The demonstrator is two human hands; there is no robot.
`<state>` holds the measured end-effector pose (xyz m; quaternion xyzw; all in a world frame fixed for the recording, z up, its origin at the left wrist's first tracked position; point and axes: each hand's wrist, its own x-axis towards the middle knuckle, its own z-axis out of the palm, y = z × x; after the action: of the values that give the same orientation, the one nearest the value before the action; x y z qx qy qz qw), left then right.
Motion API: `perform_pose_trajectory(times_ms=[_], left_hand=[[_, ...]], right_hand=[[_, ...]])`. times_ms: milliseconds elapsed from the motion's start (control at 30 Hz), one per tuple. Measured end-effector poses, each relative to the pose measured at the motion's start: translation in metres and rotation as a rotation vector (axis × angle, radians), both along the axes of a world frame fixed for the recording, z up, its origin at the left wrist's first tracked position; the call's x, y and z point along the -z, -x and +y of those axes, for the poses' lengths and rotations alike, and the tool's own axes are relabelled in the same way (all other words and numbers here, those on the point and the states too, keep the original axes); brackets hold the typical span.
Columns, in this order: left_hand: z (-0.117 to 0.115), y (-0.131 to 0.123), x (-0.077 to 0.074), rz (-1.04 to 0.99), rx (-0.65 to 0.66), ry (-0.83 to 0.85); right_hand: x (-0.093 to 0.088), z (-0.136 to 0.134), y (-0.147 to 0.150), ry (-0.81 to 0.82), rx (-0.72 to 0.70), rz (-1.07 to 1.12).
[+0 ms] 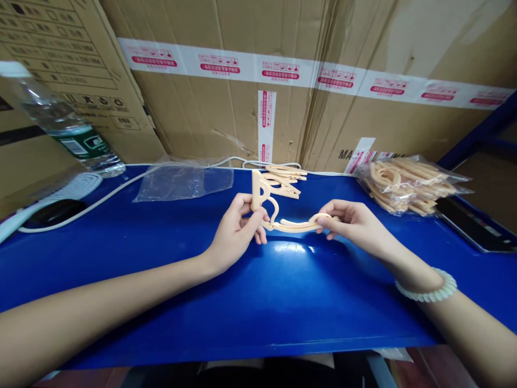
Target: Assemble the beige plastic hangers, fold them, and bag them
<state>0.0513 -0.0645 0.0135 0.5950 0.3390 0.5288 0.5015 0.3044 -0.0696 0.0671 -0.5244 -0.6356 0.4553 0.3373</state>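
Observation:
Both my hands hold one beige plastic hanger piece [283, 221] just above the blue table [258, 302]. My left hand [238, 226] pinches its upright, curved end between thumb and fingers. My right hand [351, 221] grips the other, flat end with closed fingers; a pale bead bracelet [428, 288] sits on that wrist. Right behind the held piece lies a small pile of the same beige pieces [285, 180].
A clear bag full of beige pieces [407, 186] lies at the right, an empty clear bag [181, 180] at the left. A water bottle [64, 126], a white cable [100, 196] and a dark object [52, 212] sit far left. A dark flat device [472, 226] lies far right. Cardboard boxes [283, 81] wall the back.

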Motion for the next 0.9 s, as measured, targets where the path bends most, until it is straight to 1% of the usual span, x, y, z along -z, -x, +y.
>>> perform_pose_trajectory(times_ms=[133,233,300,367,433,533,633,667,733,800,900], left_hand=[[0.003,0.001,-0.001,0.021,-0.069,-0.021],[0.003,0.003,-0.004,0.056,-0.129,-0.034],[0.001,0.004,-0.005,0.093,-0.132,-0.033],[-0.001,0.005,-0.006,0.136,-0.084,-0.029],[-0.002,0.005,-0.008,0.166,0.003,-0.033],[-0.004,0.004,-0.011,0.185,0.182,-0.065],[-0.003,0.003,-0.013,0.191,0.352,-0.014],[-0.003,0.004,-0.013,0.192,0.378,0.011],[-0.003,0.005,-0.013,0.196,0.381,0.013],[-0.002,0.006,-0.012,0.214,0.372,-0.032],[-0.002,0.005,-0.011,0.248,0.387,-0.091]], right_hand=[[0.004,0.003,-0.001,-0.007,0.028,0.049],[0.005,0.004,-0.001,0.044,0.023,0.194],[0.005,0.004,-0.001,0.069,0.021,0.302],[0.007,0.004,-0.001,0.071,0.018,0.362],[0.011,0.004,-0.001,0.056,-0.008,0.365],[0.016,0.003,0.002,0.006,-0.075,0.320],[0.019,0.001,0.006,-0.060,-0.094,0.300],[0.019,0.000,0.007,-0.076,-0.089,0.301],[0.019,-0.001,0.009,-0.104,-0.079,0.304],[0.019,-0.002,0.010,-0.149,-0.083,0.283],[0.021,-0.002,0.011,-0.263,-0.122,0.204]])
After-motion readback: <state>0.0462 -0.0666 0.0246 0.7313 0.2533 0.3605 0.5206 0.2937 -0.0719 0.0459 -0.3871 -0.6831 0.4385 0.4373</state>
